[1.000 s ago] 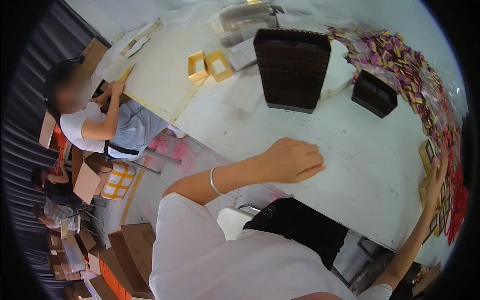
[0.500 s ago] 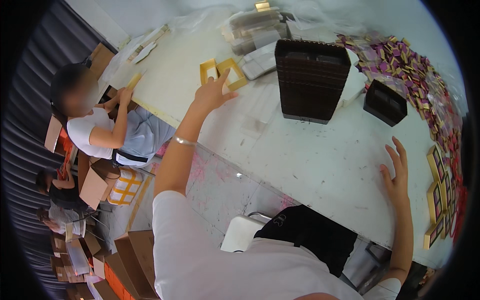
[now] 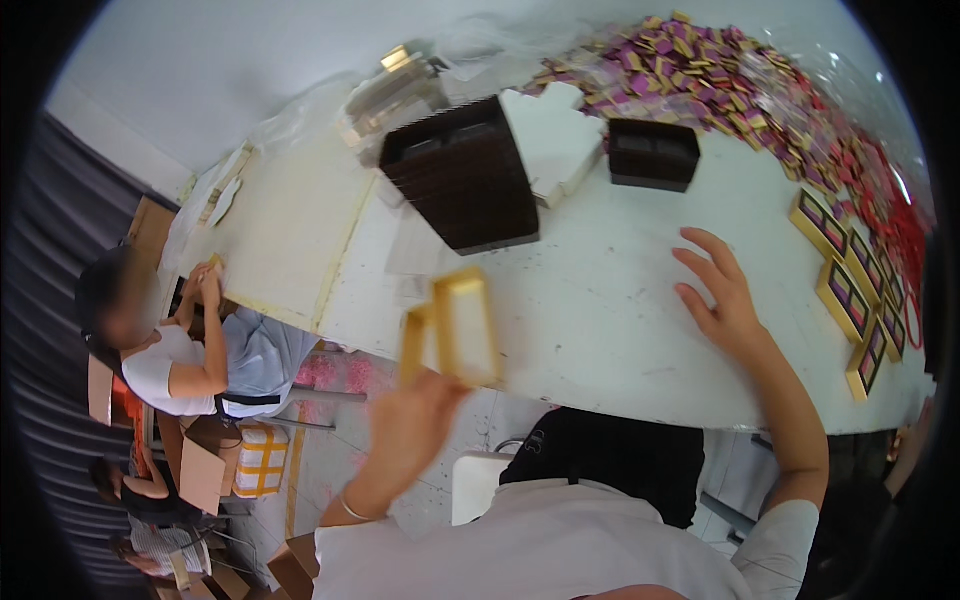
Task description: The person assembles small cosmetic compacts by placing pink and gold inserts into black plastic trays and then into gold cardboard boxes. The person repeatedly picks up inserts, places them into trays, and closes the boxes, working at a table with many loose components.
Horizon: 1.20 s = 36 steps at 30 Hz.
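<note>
My left hand (image 3: 415,425), blurred by motion, grips two small gold open-topped boxes over the table's front edge. The larger-looking gold box (image 3: 492,335) tilts up with its pale inside showing; the other gold box (image 3: 412,335) is partly behind it. Fingertips are closed at their lower ends. My right hand (image 3: 722,295) hovers over the white table with fingers apart and nothing in it. Beyond it sits a short dark brown tray stack (image 3: 653,160). Further left stands a tall stack of dark brown trays (image 3: 465,190).
White table (image 3: 600,310) spans the view. Several gold boxes with purple contents (image 3: 845,300) lie at the right, beside a large heap of small purple-and-gold pieces (image 3: 700,70). White sheets (image 3: 555,130) rest behind the trays. At the left, a seated co-worker (image 3: 170,340) works at the table.
My left hand has taken the two gold boxes off the table and brought them nearer to me. My view has turned to the right; my right hand stays open.
</note>
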{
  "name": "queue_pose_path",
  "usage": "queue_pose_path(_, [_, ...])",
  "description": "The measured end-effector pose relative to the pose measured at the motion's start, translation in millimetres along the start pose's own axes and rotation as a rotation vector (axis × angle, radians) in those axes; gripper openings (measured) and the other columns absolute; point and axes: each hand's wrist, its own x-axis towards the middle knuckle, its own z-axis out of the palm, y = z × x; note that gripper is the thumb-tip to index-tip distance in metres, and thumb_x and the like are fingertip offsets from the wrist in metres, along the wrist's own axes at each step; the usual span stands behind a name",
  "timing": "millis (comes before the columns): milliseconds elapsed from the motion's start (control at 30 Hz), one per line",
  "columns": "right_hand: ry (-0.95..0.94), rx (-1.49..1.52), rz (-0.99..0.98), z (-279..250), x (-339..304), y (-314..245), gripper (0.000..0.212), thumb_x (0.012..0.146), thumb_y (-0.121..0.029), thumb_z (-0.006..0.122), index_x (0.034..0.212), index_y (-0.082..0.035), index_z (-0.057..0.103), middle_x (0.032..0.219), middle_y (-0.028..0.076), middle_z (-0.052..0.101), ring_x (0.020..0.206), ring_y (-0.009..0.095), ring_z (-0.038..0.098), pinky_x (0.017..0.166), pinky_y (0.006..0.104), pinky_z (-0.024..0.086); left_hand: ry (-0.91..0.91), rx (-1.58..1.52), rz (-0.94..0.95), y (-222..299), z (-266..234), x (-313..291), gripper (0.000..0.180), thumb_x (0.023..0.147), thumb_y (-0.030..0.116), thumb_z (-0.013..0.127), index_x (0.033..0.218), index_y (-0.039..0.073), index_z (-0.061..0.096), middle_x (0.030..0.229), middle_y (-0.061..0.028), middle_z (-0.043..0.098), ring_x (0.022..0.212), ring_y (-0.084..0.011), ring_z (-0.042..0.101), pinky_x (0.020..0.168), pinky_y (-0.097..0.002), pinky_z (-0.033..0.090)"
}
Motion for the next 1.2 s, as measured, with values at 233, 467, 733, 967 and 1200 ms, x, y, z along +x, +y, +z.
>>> queue_pose_path(233, [0.085, 0.124, 0.018, 7, -2, 14, 0.026, 0.083, -0.010, 0.063, 0.107, -0.001, 0.058, 0.118, 0.015, 0.053, 0.106, 0.031, 0.052, 0.088, 0.0360, 0.044, -0.286, -0.264, 0.271, 109, 72, 69, 0.017, 0.079, 0.015, 0.066, 0.072, 0.000, 0.061, 0.061, -0.0138, 0.058, 0.057, -0.0319, 0.058, 0.053, -0.0396, 0.045])
queue_pose_path(467, [0.022, 0.607, 0.395, -3, -2, 48, 0.016, 0.089, -0.008, 0.053, 0.098, 0.002, 0.061, 0.103, 0.011, 0.059, 0.098, 0.017, 0.054, 0.086, 0.0305, 0.042, -0.427, -0.654, 0.382, 176, 116, 150, 0.021, 0.080, 0.017, 0.064, 0.086, -0.003, 0.062, 0.069, -0.0159, 0.064, 0.060, -0.0306, 0.061, 0.057, -0.0356, 0.046])
queue_pose_path(733, [0.232, 0.137, 0.281, -23, 15, 66, 0.030, 0.088, -0.009, 0.055, 0.117, -0.004, 0.053, 0.107, 0.010, 0.058, 0.100, 0.023, 0.055, 0.085, 0.0325, 0.044, -0.113, -0.666, 0.352, 134, 59, 131, 0.022, 0.080, 0.016, 0.067, 0.096, 0.002, 0.064, 0.070, -0.0039, 0.062, 0.045, -0.0103, 0.041, 0.045, -0.0253, 0.035])
queue_pose_path(967, [-0.063, -0.516, 0.000, -10, 110, 82, 0.016, 0.078, -0.001, 0.059, 0.094, -0.002, 0.059, 0.097, 0.013, 0.058, 0.097, 0.030, 0.054, 0.082, 0.0369, 0.046, -0.064, -0.323, 0.198, -7, 77, 121, 0.015, 0.081, 0.015, 0.066, 0.083, 0.000, 0.062, 0.061, -0.0066, 0.058, 0.044, -0.0120, 0.041, 0.044, -0.0273, 0.034])
queue_pose_path(1200, [0.131, -0.441, -0.081, -2, 121, 94, 0.009, 0.075, -0.009, 0.061, 0.073, 0.000, 0.059, 0.081, 0.014, 0.060, 0.086, 0.033, 0.056, 0.072, 0.0403, 0.048, 0.199, -0.053, 0.538, -20, 82, 120, 0.016, 0.074, 0.013, 0.070, 0.084, 0.003, 0.062, 0.079, -0.0086, 0.059, 0.075, -0.0262, 0.056, 0.064, -0.0334, 0.044])
